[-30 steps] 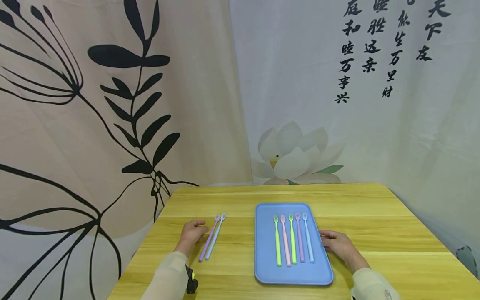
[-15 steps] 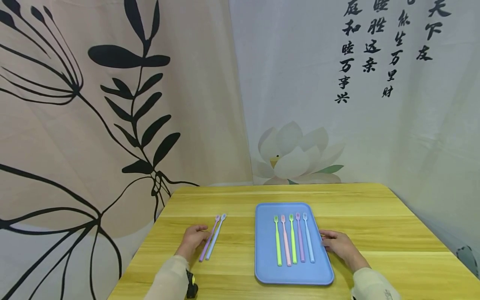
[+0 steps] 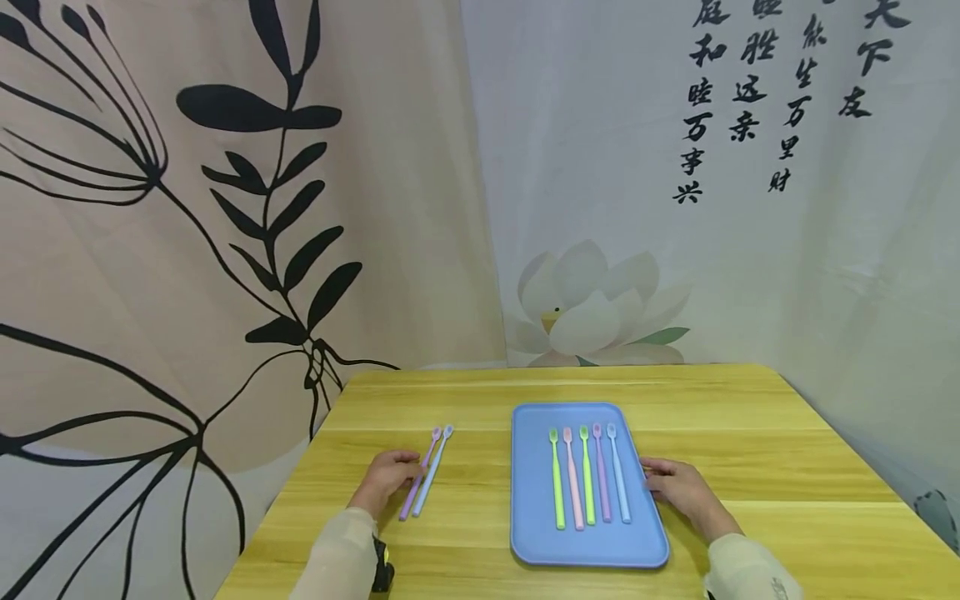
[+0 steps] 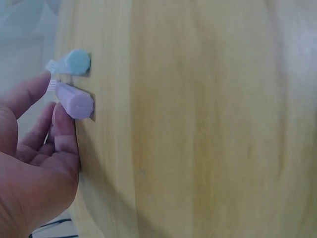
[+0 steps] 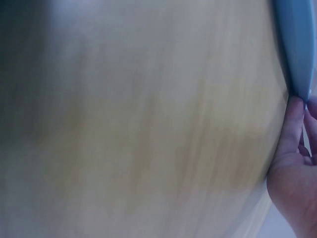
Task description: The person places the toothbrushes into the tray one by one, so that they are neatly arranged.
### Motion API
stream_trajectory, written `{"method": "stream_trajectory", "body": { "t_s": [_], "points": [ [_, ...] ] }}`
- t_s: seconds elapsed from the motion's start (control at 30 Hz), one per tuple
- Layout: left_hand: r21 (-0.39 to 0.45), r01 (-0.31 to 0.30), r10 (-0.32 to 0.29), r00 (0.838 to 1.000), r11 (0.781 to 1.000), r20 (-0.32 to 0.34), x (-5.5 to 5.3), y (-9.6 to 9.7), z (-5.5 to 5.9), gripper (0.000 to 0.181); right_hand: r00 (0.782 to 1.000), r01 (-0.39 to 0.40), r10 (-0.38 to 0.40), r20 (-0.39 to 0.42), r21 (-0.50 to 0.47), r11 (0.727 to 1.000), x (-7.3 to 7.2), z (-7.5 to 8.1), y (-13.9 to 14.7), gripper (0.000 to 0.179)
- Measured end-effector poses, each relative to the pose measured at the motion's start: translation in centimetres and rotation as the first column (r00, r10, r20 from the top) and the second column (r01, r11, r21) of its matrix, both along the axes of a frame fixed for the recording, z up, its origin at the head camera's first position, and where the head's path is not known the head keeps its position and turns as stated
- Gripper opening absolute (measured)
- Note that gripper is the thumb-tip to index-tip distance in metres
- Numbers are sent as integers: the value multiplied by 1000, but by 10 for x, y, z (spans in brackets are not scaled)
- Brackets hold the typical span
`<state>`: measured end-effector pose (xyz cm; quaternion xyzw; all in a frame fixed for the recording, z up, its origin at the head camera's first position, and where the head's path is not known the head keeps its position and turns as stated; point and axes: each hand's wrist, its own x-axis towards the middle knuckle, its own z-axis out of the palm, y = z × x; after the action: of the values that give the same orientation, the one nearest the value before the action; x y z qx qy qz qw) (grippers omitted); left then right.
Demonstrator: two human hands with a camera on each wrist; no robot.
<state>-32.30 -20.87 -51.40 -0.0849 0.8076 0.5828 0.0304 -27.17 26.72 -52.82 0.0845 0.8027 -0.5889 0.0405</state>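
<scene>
Two toothbrushes lie side by side on the table's left: a purple toothbrush (image 3: 417, 484) and a blue toothbrush (image 3: 432, 472). My left hand (image 3: 390, 477) is at the purple one, a digit on either side of its handle, seemingly pinching it. The left wrist view shows the purple toothbrush (image 4: 79, 102) from its handle end, with one fingertip against its side; the blue toothbrush (image 4: 78, 62) lies just beyond. My right hand (image 3: 686, 487) pinches the right edge of a blue tray (image 3: 589, 550). In the right wrist view, the tray's edge (image 5: 297, 49) meets the fingertips.
Several toothbrushes lie in a row in the tray: a green one (image 3: 557, 487), a pink one (image 3: 574, 487), another green one (image 3: 587, 483), a purple one (image 3: 602, 479) and a blue one (image 3: 619, 483). The wooden table (image 3: 480, 387) ends at a patterned curtain (image 3: 420, 208).
My left hand has moved slightly down and right, its fingers now reaching over the purple toothbrush. The right hand stays at the tray's edge. The head view has shifted slightly.
</scene>
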Motion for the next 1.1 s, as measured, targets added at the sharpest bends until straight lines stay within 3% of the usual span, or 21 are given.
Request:
{"method": "stream_trajectory", "body": {
  "t_s": [0.2,0.53,1.1],
  "points": [
    [-14,28,-28,1000,1000,5,-1,-1,1,41,1000,3,-3,-1,12,1000,0,0,1,48],
    [-33,25,-25,1000,999,2,-2,0,2,38,1000,-7,7,-6,28,1000,0,2,1,47],
    [-40,42,-43,999,998,-16,-4,0,-7,33,1000,-4,4,-8,26,1000,1,0,1,47]
  ]
}}
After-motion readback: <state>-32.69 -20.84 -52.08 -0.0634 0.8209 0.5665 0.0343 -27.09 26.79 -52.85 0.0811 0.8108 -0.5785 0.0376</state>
